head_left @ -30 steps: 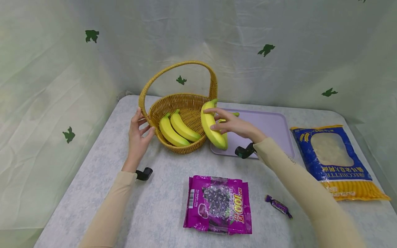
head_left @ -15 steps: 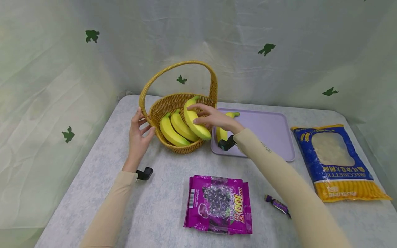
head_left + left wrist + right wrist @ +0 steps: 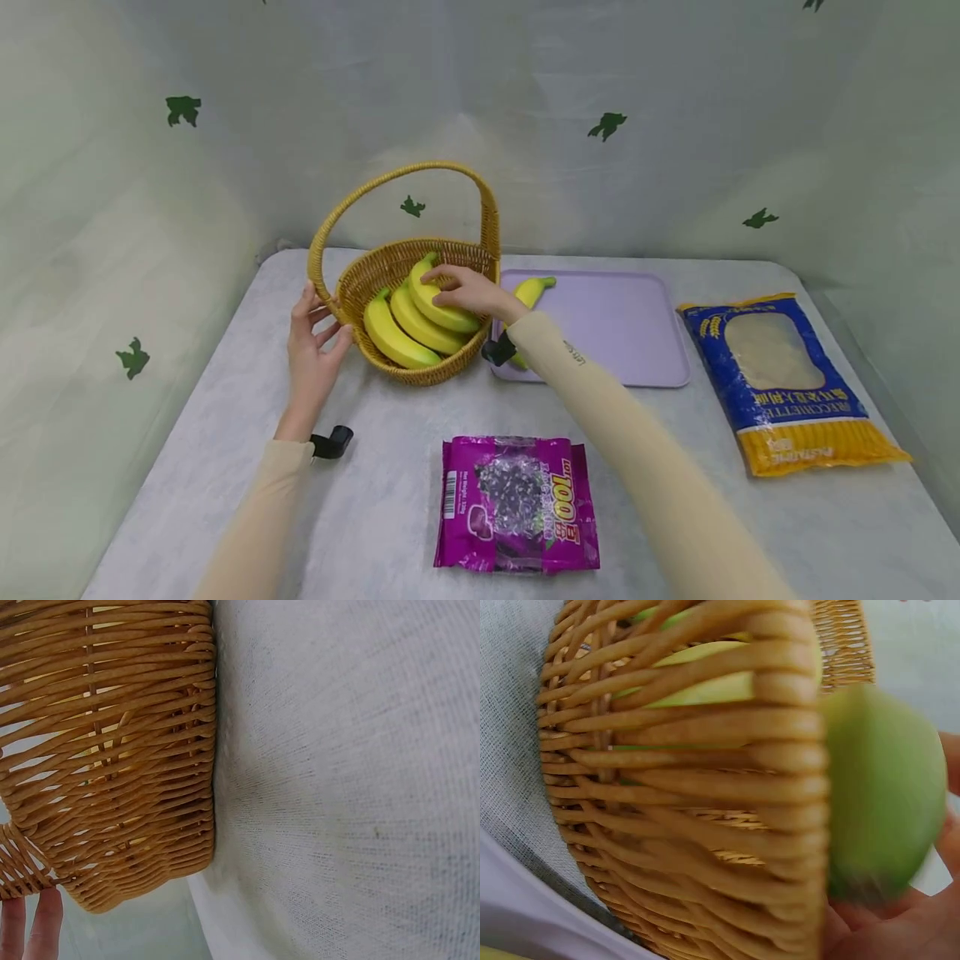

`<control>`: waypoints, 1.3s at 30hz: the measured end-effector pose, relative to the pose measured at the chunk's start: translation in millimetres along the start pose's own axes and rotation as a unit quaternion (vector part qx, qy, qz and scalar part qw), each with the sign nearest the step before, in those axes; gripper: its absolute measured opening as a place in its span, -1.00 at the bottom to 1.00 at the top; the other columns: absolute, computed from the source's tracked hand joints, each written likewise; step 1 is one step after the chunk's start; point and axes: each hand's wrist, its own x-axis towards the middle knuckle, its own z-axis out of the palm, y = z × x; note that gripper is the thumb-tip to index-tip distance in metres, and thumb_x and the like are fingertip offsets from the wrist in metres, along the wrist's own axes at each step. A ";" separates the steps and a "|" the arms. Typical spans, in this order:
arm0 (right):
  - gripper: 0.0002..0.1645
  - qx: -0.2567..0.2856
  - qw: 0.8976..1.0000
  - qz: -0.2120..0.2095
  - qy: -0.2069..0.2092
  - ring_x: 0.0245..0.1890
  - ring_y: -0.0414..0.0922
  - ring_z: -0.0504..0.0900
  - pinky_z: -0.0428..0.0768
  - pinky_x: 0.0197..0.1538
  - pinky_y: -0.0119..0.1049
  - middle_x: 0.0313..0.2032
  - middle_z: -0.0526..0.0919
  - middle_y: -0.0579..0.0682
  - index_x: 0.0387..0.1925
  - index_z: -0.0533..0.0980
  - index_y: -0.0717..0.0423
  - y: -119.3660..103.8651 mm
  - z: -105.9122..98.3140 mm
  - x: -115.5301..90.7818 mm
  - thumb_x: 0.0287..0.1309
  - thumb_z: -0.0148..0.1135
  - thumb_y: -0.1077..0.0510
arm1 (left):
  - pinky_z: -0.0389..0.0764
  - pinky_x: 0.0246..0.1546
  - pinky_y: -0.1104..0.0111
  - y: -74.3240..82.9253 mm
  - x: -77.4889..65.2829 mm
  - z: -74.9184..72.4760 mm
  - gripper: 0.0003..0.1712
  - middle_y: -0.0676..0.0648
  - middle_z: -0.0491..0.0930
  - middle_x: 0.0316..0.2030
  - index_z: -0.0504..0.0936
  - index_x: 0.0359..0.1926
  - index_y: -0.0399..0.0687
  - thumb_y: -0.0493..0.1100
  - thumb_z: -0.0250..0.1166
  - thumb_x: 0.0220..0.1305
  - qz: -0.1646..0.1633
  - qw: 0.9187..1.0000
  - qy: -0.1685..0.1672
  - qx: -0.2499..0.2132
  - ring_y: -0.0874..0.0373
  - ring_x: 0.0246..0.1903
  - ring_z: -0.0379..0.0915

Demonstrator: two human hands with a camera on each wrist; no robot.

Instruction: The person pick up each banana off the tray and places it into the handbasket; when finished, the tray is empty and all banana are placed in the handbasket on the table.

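Note:
A wicker basket [image 3: 423, 377] with a tall arched handle stands at the back of the table. At its left side my left hand [image 3: 317, 367] grips the foot of the handle between thumb and fingers; two fingertips [image 3: 46, 919] show at the weave in the left wrist view. My right hand [image 3: 474, 292] holds a yellow banana [image 3: 444, 315] inside the basket, beside two more bananas [image 3: 397, 337]. In the right wrist view its green end [image 3: 885, 795] stands out over the rim, with the palm behind. Another banana [image 3: 531, 292] lies on the lilac tray, partly hidden by my wrist.
The lilac tray [image 3: 607, 333] sits right beside the basket. A purple candy bag [image 3: 517, 504] lies at the front, and a blue and yellow pasta bag [image 3: 780, 375] at the right. Pale cloth walls [image 3: 540, 183] close off the back and sides.
My right hand has carried the banana left from over the tray into the basket. My left hand keeps its hold on the basket. The view has shifted slightly, and my right sleeve now hides the small candy.

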 end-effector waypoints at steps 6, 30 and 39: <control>-0.56 -0.051 0.999 0.009 0.007 0.19 -0.02 0.40 0.42 0.15 -0.22 0.28 0.37 0.03 0.23 0.43 0.01 -4.1 11.5 10.3 0.34 0.07 0.20 | 0.52 0.04 0.33 -2.5 -4.3 -9.0 -0.15 -0.42 0.23 0.12 -0.07 0.42 -0.13 -0.54 0.13 0.24 0.004 1.000 0.003 0.011 -0.29 0.04 0.31; -0.56 -0.161 0.986 0.041 0.016 0.20 -0.01 0.38 0.41 0.18 -0.17 0.19 0.46 0.10 0.23 0.45 -0.05 -3.4 14.7 7.3 0.35 0.07 0.21 | 0.48 0.01 -0.12 -10.9 -2.5 -0.1 -0.14 -0.39 0.24 0.13 -0.07 0.44 -0.08 -0.53 0.13 0.24 0.000 1.000 0.005 0.002 -0.33 0.09 0.30; -0.49 -0.236 0.972 0.021 -0.003 0.19 -0.06 0.38 0.38 0.03 -0.28 0.23 0.45 0.05 0.24 0.45 0.06 -0.7 20.8 11.6 0.25 0.07 0.31 | 0.46 -0.02 -0.19 -3.5 -2.5 0.2 -0.14 -0.38 0.24 0.12 -0.06 0.45 -0.06 -0.52 0.13 0.25 0.006 1.000 0.008 0.003 -0.32 0.08 0.31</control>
